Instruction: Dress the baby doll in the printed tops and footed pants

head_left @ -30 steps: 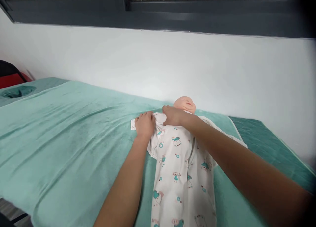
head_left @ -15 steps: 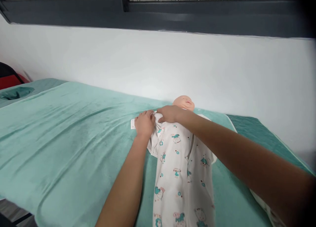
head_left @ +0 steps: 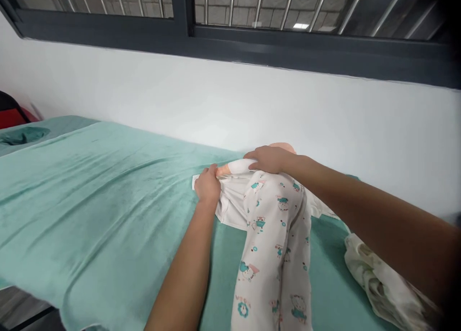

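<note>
A baby doll (head_left: pixel 284 146) lies on its back, its head mostly hidden behind my right forearm. A white garment printed with small animals (head_left: pixel 270 225) drapes over its body, one side pulled open with the plain inner face showing. My left hand (head_left: pixel 208 184) is closed on the garment's sleeve at the doll's hand, and a bit of white cuff (head_left: pixel 195 181) sticks out past it. The doll's arm (head_left: pixel 239 166) stretches between my hands, skin-coloured near the wrist and white higher up. My right hand (head_left: pixel 268 159) grips this arm near the shoulder, thumb below and fingers above.
A green plush blanket (head_left: pixel 108 201) covers the bed surface. Crumpled white cloth (head_left: pixel 382 278) lies at the right under my forearm. Behind stands a white wall (head_left: pixel 162 100) with a dark-framed barred window (head_left: pixel 252 43). A red and black object (head_left: pixel 12 112) sits at the far left.
My right hand has moved right and slightly up towards the doll's shoulder. The garment's side has been drawn back to the right, uncovering the doll's arm. My left hand stays nearly in place.
</note>
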Demonstrator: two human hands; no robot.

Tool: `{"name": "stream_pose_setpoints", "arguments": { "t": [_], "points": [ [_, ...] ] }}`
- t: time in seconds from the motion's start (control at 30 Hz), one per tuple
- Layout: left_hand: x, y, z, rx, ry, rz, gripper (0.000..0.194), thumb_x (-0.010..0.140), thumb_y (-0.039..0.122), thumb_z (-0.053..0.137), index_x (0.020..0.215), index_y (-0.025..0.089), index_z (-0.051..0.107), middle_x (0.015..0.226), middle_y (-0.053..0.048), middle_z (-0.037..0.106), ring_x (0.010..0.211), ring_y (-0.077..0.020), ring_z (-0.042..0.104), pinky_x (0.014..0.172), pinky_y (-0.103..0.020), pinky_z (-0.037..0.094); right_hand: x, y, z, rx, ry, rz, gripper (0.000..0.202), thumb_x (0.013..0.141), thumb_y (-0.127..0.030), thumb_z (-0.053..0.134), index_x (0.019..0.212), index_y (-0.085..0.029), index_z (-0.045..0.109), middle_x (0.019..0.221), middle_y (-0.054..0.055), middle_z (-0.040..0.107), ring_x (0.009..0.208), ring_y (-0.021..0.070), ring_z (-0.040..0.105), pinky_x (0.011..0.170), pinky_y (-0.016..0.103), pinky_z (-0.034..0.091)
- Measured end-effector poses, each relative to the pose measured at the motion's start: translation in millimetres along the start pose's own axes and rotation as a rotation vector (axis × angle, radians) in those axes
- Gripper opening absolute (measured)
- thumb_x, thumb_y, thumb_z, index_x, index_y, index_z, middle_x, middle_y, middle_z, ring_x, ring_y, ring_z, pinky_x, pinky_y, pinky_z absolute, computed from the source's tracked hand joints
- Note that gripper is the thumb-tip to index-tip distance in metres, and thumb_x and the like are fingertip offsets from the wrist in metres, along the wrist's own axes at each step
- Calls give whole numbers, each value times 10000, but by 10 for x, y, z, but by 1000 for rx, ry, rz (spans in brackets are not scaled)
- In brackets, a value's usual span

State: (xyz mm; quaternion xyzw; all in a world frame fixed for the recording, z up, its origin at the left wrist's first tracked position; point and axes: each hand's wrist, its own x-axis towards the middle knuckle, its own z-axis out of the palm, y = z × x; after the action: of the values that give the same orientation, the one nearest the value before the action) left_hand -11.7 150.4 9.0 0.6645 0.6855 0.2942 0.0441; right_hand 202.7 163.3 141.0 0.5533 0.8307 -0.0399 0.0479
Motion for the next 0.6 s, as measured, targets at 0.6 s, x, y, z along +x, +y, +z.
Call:
{"name": "stream_pose_setpoints", "arguments": {
  "t": [0.6],
  "points": [
    [-61, 240, 23, 161, 48, 191, 403, 921, 217, 430, 1298, 281, 557, 1233, -91, 639, 1190, -303, 517, 1136, -632, 211, -548, 82, 596, 423, 617, 142, 422, 950, -411, 432, 1305, -246, 587, 1356, 68, 603, 1238, 243, 552, 1059, 407, 413]
  ]
}}
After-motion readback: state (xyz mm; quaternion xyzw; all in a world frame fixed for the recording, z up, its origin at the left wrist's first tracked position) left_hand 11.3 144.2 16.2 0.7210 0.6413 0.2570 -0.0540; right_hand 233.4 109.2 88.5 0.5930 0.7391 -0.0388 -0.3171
